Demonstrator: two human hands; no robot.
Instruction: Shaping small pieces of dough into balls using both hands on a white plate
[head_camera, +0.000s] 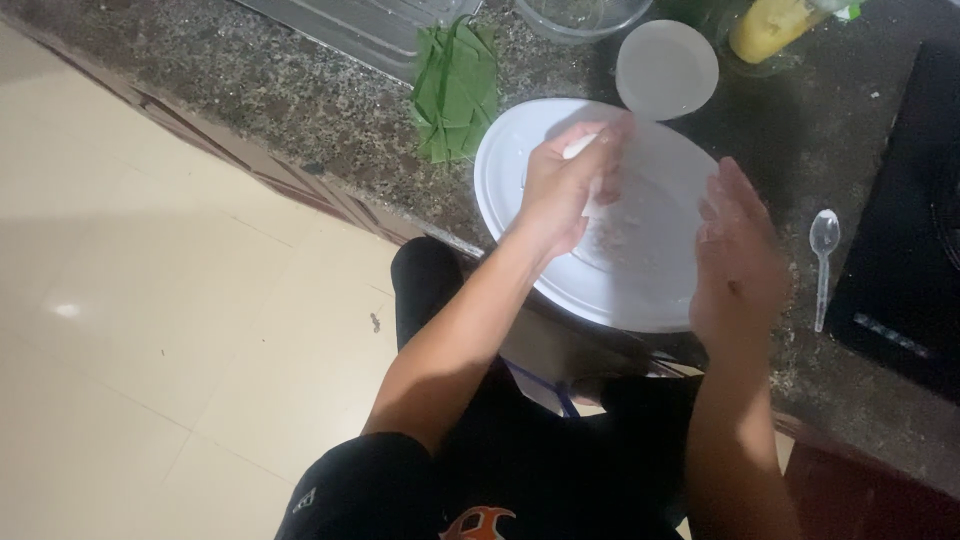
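large round white plate resting on the speckled dark stone table, its near rim overhanging the table edge toward the person. scattered over the plate's middle lies a thin patch of pale crumbly residue; what it is made of cannot be told. left hand, fingers curled and pinching a small white piece held over the plate's upper middle; the fingertips are motion-blurred. right hand, fingers pressed together and flat, palm turned inward, hovering above the plate's right rim and holding nothing.

the step in hand appears to be working or rubbing the white piece over the plate, the flat right hand standing by the rim. judged from this, a following move would call for a light, steady pinch so the small piece does not slip, and for care not to press on the overhanging near rim.

surroundings: small round white lid or bowl touching the plate's far rim, contents not visible. clear glass bowl beyond it, apparently empty, cut by the frame. clear container of yellow contents at the far right. stack of folded green leaves just left of the plate. clear plastic spoon lying to the right, apart from the plate. black cooktop at the right edge. metal sink drainer behind the leaves. cream tiled floor below.
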